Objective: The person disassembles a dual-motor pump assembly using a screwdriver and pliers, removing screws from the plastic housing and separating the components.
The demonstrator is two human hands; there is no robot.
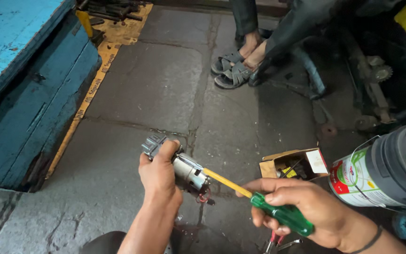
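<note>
We hold a small motor (184, 165) up over the stone floor (156, 89), roughly in the middle of the view and at knee height as it seems, so that both hands can work on it without bending to the ground. Its silver can points toward our right, and a grey finned part at the far end pokes out past our knuckles. Thin red wires hang loose beneath it, clear of the tool. Our left hand (158, 171) is wrapped tight around the body of the motor, thumb over the top, which steadies it against any push from the other side. Our right hand (306, 207) is closed firmly on the green handle of a screwdriver (259, 200), whose yellow shaft runs up and left so that its tip meets the end of the can; we cannot tell whether it sits in a screw or in a seam.

Just behind the shaft an open cardboard box (297, 164) lies on the floor, with small dark and yellow parts in it, near enough to reach. Beside that a plastic bucket (391, 169) lies on its side. Below our right hand, pliers (278, 243) with red grips rest on the ground. To our left stands a blue wooden chest (29, 89). Across from us another person sits, their sandalled feet (236, 66) crossed on the floor.
</note>
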